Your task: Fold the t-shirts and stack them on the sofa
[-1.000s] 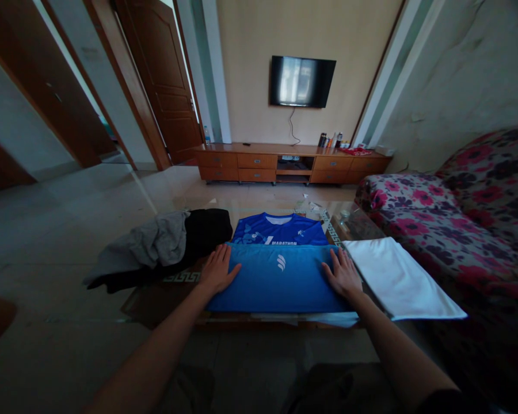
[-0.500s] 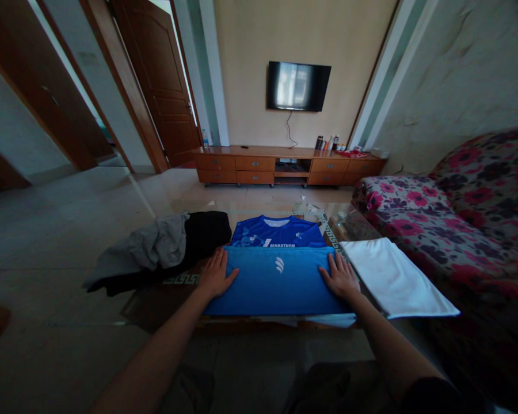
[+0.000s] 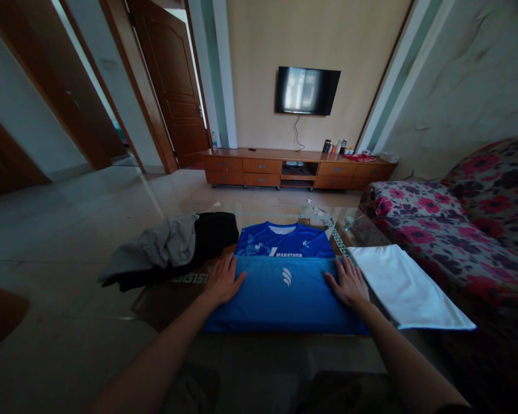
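A blue T-shirt lies on the glass table, its dark blue neck part [image 3: 285, 238] with "MARATHON" lettering facing away from me. Its lower part [image 3: 280, 305], lighter blue with a small white logo, is folded up over the chest. My left hand [image 3: 222, 280] rests flat on the left edge of this folded part, thumb spread inward. On the opposite edge, my right hand [image 3: 349, 282] lies flat too, fingers stretched forward and thumb apart. A folded white cloth [image 3: 408, 284] sits just right of my right hand.
Grey and black clothes [image 3: 172, 244] are heaped on the left of the glass table [image 3: 164, 299]. A flowered sofa [image 3: 427, 221] stands at right. Beyond the table are a low wooden cabinet [image 3: 261, 167] and a wall television [image 3: 308, 90].
The view has shifted slightly, so the scene sits a little lower and further right. The shirt's near edge now covers the pale strip that showed beneath it. Both hands stay on the fold.
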`<state>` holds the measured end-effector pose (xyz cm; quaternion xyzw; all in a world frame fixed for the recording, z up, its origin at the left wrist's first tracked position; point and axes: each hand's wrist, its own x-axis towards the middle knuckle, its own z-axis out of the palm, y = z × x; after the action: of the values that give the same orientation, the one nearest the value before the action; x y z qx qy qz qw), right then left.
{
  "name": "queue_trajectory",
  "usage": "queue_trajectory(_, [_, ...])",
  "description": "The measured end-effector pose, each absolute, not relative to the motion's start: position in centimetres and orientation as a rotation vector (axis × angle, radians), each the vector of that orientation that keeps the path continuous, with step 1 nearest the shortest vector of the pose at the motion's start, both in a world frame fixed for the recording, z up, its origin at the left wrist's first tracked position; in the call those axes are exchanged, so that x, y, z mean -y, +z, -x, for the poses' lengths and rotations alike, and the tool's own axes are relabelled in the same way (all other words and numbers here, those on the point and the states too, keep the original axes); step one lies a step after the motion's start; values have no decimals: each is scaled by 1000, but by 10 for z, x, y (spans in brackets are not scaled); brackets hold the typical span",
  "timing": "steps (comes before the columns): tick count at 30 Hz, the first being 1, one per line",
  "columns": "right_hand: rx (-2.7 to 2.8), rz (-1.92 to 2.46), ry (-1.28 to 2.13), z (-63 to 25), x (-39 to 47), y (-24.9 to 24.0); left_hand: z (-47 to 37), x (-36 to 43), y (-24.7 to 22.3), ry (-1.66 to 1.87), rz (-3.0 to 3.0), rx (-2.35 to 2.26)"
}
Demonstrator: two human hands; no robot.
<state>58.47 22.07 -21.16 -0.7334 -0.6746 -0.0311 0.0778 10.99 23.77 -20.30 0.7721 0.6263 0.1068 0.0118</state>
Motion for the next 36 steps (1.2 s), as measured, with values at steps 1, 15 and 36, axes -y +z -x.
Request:
queue_trajectory(1, [2023, 2195, -89, -582, -224, -213, -112, -241, -205, 365, -2423, -1938])
queue_trajectory(15, [2052, 2204, 41, -585, -233, -224, -112, -259, -219, 361, -2331, -1924])
queue_trajectory(36, [1823, 2116, 105, -617, -399, -197, -133, -404, -187, 577, -2240, -1945])
